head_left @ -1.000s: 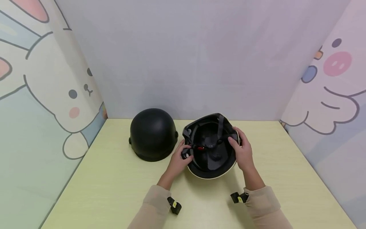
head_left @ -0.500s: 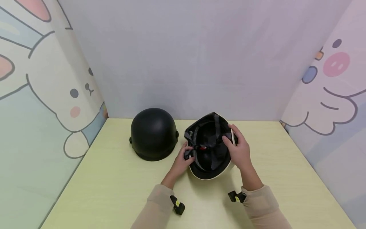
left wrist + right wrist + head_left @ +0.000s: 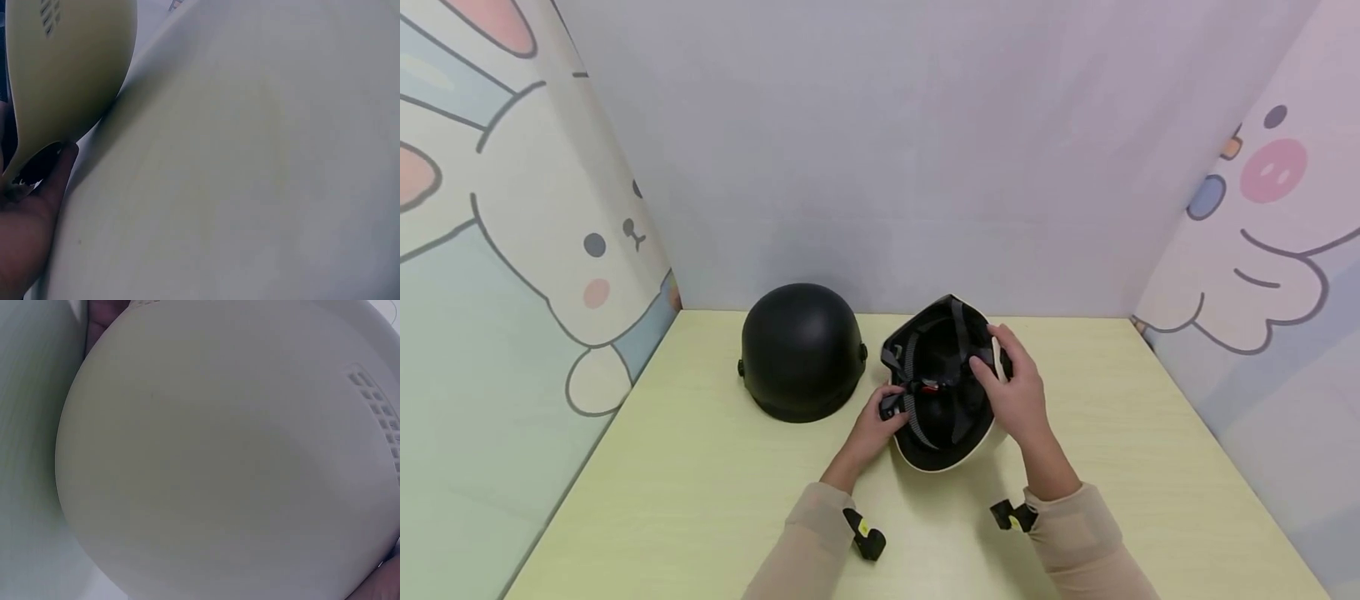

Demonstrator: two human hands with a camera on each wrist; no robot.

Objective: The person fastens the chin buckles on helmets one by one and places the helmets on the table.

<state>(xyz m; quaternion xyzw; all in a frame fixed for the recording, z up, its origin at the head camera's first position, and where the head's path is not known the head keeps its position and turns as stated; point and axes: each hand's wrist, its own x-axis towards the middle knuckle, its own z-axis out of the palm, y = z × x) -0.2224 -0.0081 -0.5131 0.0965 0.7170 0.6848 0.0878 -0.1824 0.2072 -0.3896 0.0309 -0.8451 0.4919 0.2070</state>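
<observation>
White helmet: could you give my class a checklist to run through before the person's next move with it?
1. Left hand holding the white helmet: ok, at one side.
2. Right hand holding it: ok, at the opposite side.
3. Black helmet apart from it: ok, a gap shows in the head view.
4. Straps clear of the opening: not ok, they run across it.
5. White helmet fully off the table: cannot tell.

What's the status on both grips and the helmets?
Left grip and right grip holding white helmet. Helmet tilted, inside showing. Black helmet alongside, dome up, seemingly not in the way.
</observation>
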